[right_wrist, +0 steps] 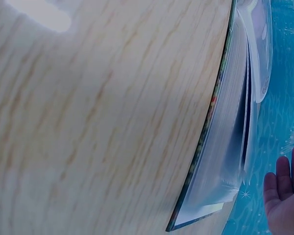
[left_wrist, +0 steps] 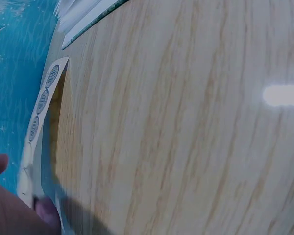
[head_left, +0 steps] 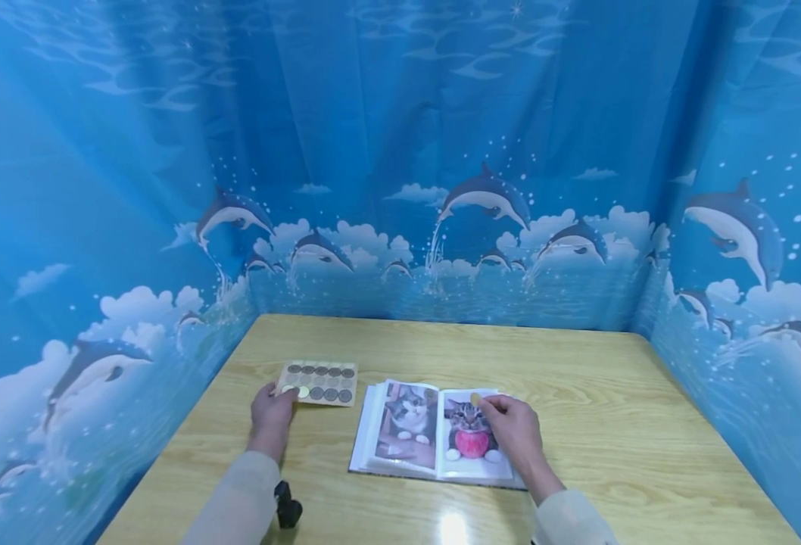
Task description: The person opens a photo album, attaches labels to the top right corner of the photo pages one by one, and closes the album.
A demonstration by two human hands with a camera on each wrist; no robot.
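- Photo album [head_left: 443,454] is laid spread on the table [head_left: 578,393], near the middle, to the right of the sticker sheet [head_left: 319,379].
- By the right hand [head_left: 515,430], a small golden sticker [head_left: 475,398], as it seems, is pinched over the far edge of the right page [head_left: 472,472]; whether the page is touched by it cannot be told.
- By the left hand [head_left: 273,412], the near left corner of the sticker sheet is grasped; in the left wrist view, the sticker sheet is seen tilted and partly raised.
- The step in hand is judged to be the placing of one sticker on the right page. For the next move, careful alignment and then light pressing seem to be called for, before the pinch is loosened.
- On the album, a left cat photo [head_left: 410,412] and a right cat photo [head_left: 467,418] are shown, the right one with a pinkish-red round shape [head_left: 472,445]. White margins are seen around it, and in the right wrist view many thick-packed leaves are seen at the edge.
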